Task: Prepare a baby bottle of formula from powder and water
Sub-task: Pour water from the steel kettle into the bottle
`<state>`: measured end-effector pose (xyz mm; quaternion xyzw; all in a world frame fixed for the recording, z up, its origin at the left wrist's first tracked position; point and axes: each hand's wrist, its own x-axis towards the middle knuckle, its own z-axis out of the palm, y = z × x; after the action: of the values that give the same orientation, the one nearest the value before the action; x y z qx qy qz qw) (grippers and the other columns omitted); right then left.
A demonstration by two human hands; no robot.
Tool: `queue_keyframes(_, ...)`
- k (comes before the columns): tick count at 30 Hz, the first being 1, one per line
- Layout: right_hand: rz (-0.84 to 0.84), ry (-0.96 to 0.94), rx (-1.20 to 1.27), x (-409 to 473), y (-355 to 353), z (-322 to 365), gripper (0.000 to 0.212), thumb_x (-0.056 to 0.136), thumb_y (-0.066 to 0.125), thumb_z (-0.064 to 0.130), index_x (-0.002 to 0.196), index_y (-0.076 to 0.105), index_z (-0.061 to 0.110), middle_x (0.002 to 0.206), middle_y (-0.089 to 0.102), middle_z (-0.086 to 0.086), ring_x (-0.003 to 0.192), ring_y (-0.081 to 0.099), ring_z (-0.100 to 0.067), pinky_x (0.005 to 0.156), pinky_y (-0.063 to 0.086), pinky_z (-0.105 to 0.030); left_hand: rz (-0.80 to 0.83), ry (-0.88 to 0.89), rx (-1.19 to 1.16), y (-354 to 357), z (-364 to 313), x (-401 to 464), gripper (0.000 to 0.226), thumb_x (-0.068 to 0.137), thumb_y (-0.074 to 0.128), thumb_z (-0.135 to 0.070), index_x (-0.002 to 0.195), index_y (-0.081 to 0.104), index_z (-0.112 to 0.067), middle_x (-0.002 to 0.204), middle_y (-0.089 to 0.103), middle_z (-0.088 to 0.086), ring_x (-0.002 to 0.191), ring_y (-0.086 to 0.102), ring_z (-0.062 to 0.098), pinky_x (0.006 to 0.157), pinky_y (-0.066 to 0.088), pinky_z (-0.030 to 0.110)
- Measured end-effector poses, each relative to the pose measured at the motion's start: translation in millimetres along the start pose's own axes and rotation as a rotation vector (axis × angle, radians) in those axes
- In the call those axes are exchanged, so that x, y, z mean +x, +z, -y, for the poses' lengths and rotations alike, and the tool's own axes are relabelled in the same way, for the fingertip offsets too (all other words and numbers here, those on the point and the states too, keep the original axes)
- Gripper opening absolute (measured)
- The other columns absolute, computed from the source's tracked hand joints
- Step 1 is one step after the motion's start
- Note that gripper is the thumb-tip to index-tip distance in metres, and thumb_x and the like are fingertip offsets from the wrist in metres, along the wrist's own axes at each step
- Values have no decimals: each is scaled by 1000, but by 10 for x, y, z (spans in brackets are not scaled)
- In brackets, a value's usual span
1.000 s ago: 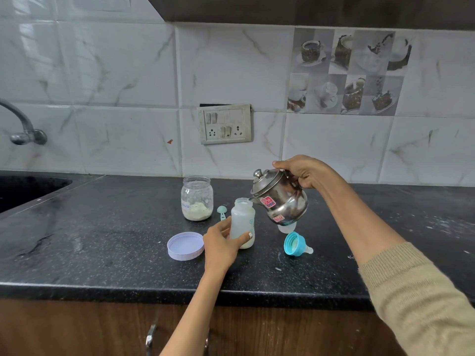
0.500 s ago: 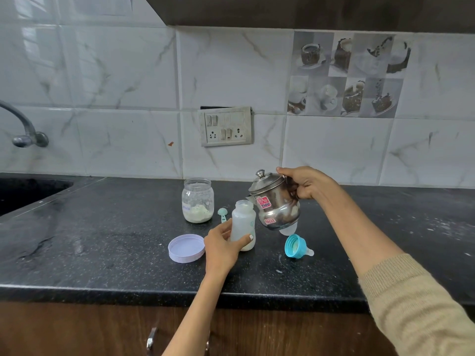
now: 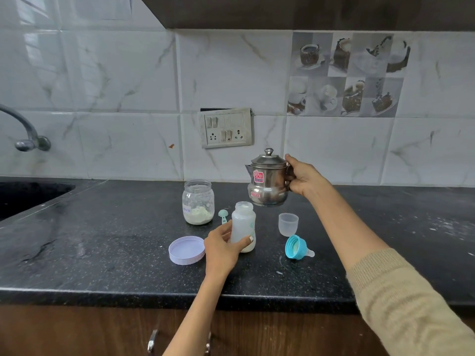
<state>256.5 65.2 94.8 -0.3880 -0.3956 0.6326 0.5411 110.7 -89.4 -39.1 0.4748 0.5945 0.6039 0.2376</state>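
Note:
An open white baby bottle (image 3: 243, 224) stands upright on the black counter (image 3: 102, 240), with whitish content at its bottom. My left hand (image 3: 223, 246) grips its lower left side. My right hand (image 3: 303, 179) holds a small steel kettle (image 3: 267, 182) by its handle, upright in the air just behind and right of the bottle's mouth. Behind the bottle, to its left, stands a glass jar of formula powder (image 3: 198, 202), open, with a teal scoop (image 3: 222, 215) beside it. The teal collar with teat (image 3: 297, 247) lies on its side to the right, behind it the clear cap (image 3: 288, 223).
The jar's lilac lid (image 3: 186, 250) lies upside down left of my left hand. A sink (image 3: 28, 195) and tap (image 3: 25, 136) are at far left. A switch panel (image 3: 226, 127) is on the tiled wall. The counter's front edge runs above wooden drawers.
The kettle was tilted with its spout over the bottle; my right hand has raised it and turned it upright, moving it back and right. The clear cap has come into view.

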Motion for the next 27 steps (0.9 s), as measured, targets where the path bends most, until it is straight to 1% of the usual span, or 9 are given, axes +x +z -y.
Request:
queue_keyframes(3, -11, -16, 62, 7, 76, -80, 19, 93, 57, 25, 79, 56, 12, 75, 47, -3, 65, 43, -14, 65, 50, -33, 7, 7, -1, -6, -13, -12, 63, 68, 82, -16, 126, 58, -11, 122, 64, 4, 103, 59, 11, 85, 46, 22)
queue_keyframes(5, -14, -16, 100, 19, 122, -140, 17, 94, 55, 22, 81, 56, 12, 78, 52, -4, 68, 49, -16, 58, 48, -32, 9, 14, -3, -7, -13, -17, 61, 68, 81, -15, 125, 59, -12, 120, 65, 4, 98, 58, 7, 82, 44, 20)
queue_keyframes(8, -18, -12, 139, 72, 202, -235, 15, 95, 54, 17, 82, 57, 11, 78, 54, -5, 69, 51, -16, 61, 51, -32, 9, 13, -6, -7, -9, -16, 61, 67, 82, -15, 124, 59, -13, 120, 65, 3, 98, 57, 6, 82, 43, 19)
queue_keyframes(10, -31, -15, 135, 125, 247, -297, 18, 95, 52, 14, 78, 56, 10, 74, 51, -4, 65, 48, -14, 64, 49, -30, 11, 17, -4, -8, 0, -11, 61, 67, 82, -15, 124, 59, -13, 120, 65, 2, 97, 57, 5, 80, 43, 15)
queue_keyframes(14, -65, -17, 102, 240, 276, -407, 23, 94, 50, 10, 71, 53, 10, 67, 47, -3, 60, 43, -12, 57, 45, -26, 4, 32, 12, -8, 19, 10, 61, 67, 82, -17, 123, 60, -15, 119, 66, 1, 94, 58, 4, 67, 42, 8)
queue_keyframes(18, -120, -7, 38, 405, 241, -531, 24, 92, 49, 8, 68, 52, 10, 62, 43, -2, 54, 38, -11, 52, 39, -24, -1, 30, 8, 6, 53, 33, 63, 66, 83, -17, 124, 59, -15, 120, 65, -1, 95, 58, 4, 68, 43, 6)
queue_keyframes(20, -134, 0, 23, 470, 222, -600, 29, 91, 48, 7, 63, 46, 12, 56, 41, -1, 51, 35, -11, 47, 37, -22, -4, 27, 7, 10, 66, 39, 64, 65, 84, -18, 124, 59, -15, 120, 65, -1, 97, 59, 4, 71, 43, 7)
queue_keyframes(22, -146, 10, 12, 533, 201, -672, 33, 91, 46, 6, 59, 41, 14, 49, 38, 1, 47, 31, -10, 43, 33, -21, -6, 29, 12, 14, 75, 46, 63, 65, 83, -18, 124, 59, -16, 120, 65, -2, 97, 58, 3, 69, 43, 6)
queue_keyframes(27, -175, 8, 13, 686, 161, -819, 32, 91, 48, 8, 60, 47, 13, 57, 41, -1, 49, 34, -12, 50, 33, -25, -13, 36, 15, 14, 81, 54, 64, 65, 84, -18, 124, 58, -17, 121, 64, -2, 95, 56, 1, 64, 42, 4)
